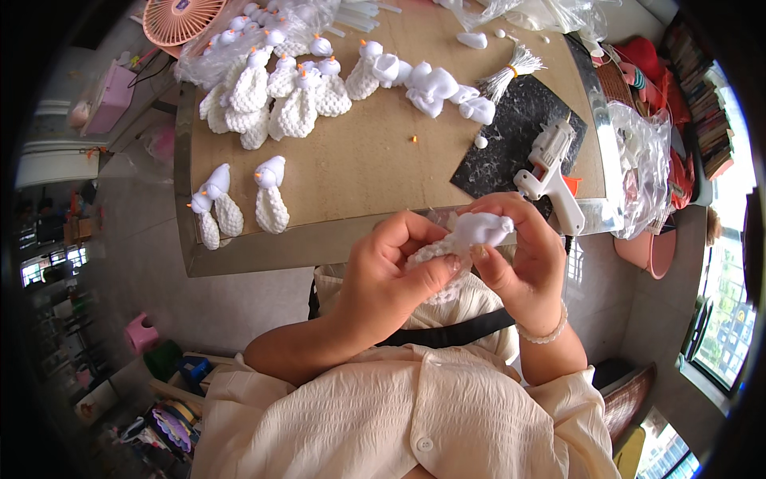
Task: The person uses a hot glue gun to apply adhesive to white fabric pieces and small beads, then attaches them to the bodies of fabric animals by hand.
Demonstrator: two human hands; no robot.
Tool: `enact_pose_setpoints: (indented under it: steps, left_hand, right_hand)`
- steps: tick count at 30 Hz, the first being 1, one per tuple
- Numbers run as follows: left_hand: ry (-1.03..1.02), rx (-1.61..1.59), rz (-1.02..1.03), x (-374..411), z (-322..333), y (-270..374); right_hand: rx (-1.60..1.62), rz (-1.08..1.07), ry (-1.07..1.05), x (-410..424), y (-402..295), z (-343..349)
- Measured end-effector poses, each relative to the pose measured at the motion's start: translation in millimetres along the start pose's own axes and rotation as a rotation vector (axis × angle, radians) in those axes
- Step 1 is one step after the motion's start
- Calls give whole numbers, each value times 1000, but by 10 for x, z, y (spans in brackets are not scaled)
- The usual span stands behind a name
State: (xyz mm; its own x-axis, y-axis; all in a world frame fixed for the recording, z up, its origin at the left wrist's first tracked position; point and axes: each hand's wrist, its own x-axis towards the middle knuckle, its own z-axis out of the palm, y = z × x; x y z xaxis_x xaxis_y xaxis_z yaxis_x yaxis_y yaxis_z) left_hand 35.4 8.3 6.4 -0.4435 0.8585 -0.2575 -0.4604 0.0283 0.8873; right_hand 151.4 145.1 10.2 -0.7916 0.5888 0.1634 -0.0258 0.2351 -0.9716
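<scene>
Above my lap, in front of the table edge, both hands grip one small doll piece. My left hand (395,269) pinches its white crocheted body (432,251) between thumb and fingers. Its smooth white fabric top (482,229) is held by the thumb and fingers of my right hand (520,257). Part of the crochet is hidden behind my left thumb. A white hot glue gun (549,170) lies beyond my right hand, partly on a black marbled board (497,152). A tiny orange nose piece (414,139) rests on the tabletop.
Crocheted snowman dolls (248,90) cluster at the back left; a white-capped doll (271,194) lies near the front edge. White fabric caps (431,87), a bundle of white wires (511,72) and a white ball (480,142) are further back. A pink fan (182,21) stands at the far left corner.
</scene>
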Motion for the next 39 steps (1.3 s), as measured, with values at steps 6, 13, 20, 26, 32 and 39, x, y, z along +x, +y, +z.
enact_pose_setpoints:
  steps: [6,13,20,26,32,39]
  left_hand:
    - [-13,73,70,-4,7,25]
    - [-37,-175,-66,-7,-16,38]
    - [-41,-370,-229,49,2,80]
    - [-43,-346,-266,53,-11,96]
    - [-78,-262,-190,23,-45,67]
    - [-71,47,-30,-2,29,138]
  right_hand:
    - [-281,-202,59,45,-12,36]
    - [207,31,58,-16,-39,59]
    - [-257,-296,15,64,109,-67]
    - [-549,-470,64,93,72,-31]
    - [-409,-434,41,86,65,-57]
    - [-485,-488,84,69,42,-24]
